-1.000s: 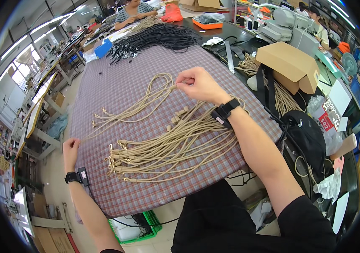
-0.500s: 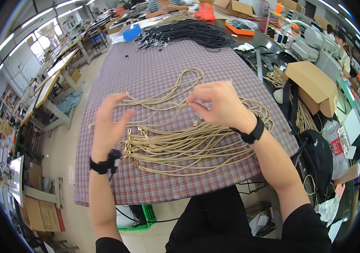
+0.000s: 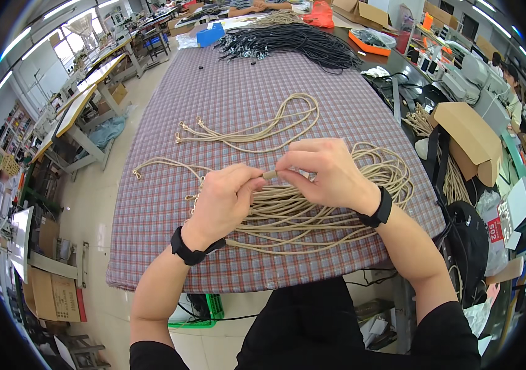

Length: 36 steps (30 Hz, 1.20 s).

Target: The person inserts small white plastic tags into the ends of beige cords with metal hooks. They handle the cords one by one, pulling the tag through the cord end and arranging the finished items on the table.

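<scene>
Over the middle of the checked cloth, my left hand (image 3: 225,198) and my right hand (image 3: 328,172) pinch at either end of a small beige tube-shaped sleeve (image 3: 269,175). A beige cord (image 3: 165,161) with a metal clip at its end runs off left from near my left hand. Beneath both hands lies a thick bundle of beige cords (image 3: 300,216), whose clip ends my left hand partly hides. Beyond the hands, a few looped beige cords with brass-coloured clips (image 3: 263,128) rest apart from the bundle.
The checked cloth (image 3: 170,265) covers the table. At its far end are a heap of black cords (image 3: 294,44), a blue box (image 3: 210,35) and an orange tray (image 3: 369,43). To the right stand an opened cardboard box (image 3: 469,135) and a black bag (image 3: 469,237). Another person's arms (image 3: 257,8) show at the far end.
My left hand has moved right from over the clip ends and closed at the small sleeve beside my right hand. My right hand has come slightly nearer and right. The view has shifted slightly.
</scene>
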Tool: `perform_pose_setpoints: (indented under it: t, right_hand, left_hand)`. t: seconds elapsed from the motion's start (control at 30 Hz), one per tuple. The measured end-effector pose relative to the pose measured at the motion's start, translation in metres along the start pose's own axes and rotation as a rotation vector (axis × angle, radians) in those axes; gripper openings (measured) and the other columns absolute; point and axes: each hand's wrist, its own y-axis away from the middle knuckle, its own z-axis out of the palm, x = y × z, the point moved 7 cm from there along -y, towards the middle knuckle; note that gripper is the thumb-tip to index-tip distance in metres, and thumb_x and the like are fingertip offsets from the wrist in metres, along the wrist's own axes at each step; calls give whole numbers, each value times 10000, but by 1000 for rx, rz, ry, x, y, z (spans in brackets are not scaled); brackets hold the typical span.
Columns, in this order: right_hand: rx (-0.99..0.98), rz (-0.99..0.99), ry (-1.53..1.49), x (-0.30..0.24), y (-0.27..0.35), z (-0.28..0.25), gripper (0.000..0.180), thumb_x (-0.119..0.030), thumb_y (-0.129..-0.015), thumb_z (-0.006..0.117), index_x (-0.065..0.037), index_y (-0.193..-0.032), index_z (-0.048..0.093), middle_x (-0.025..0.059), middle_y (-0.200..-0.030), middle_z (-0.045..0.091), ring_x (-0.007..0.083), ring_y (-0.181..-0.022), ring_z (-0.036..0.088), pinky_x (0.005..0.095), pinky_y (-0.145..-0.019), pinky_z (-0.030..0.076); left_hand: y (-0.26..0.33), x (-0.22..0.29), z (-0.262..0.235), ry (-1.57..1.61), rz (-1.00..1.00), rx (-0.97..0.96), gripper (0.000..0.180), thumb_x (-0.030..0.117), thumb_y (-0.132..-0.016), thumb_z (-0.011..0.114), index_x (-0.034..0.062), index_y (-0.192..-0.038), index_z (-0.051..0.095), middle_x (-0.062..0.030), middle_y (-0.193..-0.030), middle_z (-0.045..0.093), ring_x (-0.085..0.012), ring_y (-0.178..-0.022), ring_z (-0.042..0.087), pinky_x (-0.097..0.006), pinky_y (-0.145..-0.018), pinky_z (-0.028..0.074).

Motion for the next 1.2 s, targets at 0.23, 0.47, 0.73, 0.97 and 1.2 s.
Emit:
perform_pose_setpoints:
  t: [0.23,0.47,0.73,0.97,1.2]
  right_hand:
    - [-84,143,-279,5,3,20,40,-43,-958,738,-7,-954,720,124,-805,694,296,-703,695,394,-635,538]
    - [-143,339,-549,15,9,30,110,-73,-1019,744,24,-1071,752,104,-892,774,159,-782,713,313,-712,552]
    - [-224,466,-499,21,13,36,146,-93,-1012,761,18,-1106,765,81,-860,754,116,-792,674,282,-748,540]
    - [-229,508,-749,27,14,33,165,-124,-1041,748,23,-1115,759,20,-904,740,63,-816,625,265,-744,525]
    - [-207,526,-736,27,12,35,122,-98,-1038,741,22,-1056,753,25,-895,747,63,-810,631,264,-740,525]
  left_hand:
    - [1,5,-6,-97,134,59,138,-51,-932,744,-5,-1060,770,-121,-844,755,-260,-736,751,-354,-632,569]
    - [2,18,-6,-147,231,60,185,-68,-911,749,0,-1082,760,-129,-875,748,-287,-731,740,-369,-619,560]
    - [3,23,-3,-154,257,67,228,-92,-893,748,0,-1102,763,-125,-873,740,-286,-721,726,-365,-605,552]
    - [3,25,-5,-185,323,95,269,-91,-868,768,2,-1120,760,-121,-887,738,-285,-734,722,-372,-609,552]
    - [5,28,-6,-238,318,85,269,-83,-860,777,-3,-1117,758,-111,-879,728,-280,-729,717,-372,-590,545]
